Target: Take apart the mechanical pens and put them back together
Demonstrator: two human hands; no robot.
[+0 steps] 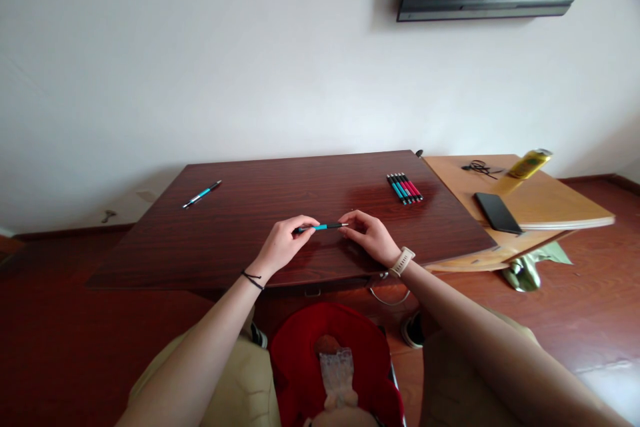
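1. Two hands meet at a single pen above the front half of the dark counter (280, 183). Clock positions are taken from this pen, with 12 o'clock toward the wall.
2. Held pen (327, 227): blue and black, approximately level, metal tip directed to 3 o'clock.
3. Left hand (285, 240): at the 9 o'clock end; thumb and fingers pinch the rear of the barrel. A black cord (253, 279) encircles the wrist.
4. Right hand (373, 235): at the 3 o'clock end; thumb and index finger are narrowed onto the pen beside its tip. A light-coloured watch (402, 261) is on the wrist.
5. Lone blue pen (202, 194): on the dark counter between 9 and 10 o'clock, lying diagonally, well apart from the hands.
6. Row of pens (405, 188): on the dark counter at 2 o'clock, laid side by side; blue units left, red units right.
7. Light-wood counter (565, 207): adjoins at 3 o'clock. It carries a dark phone (498, 212) near its left edge; a yellow can (530, 163) and a black cable (479, 167) lie between 2 and 3 o'clock.
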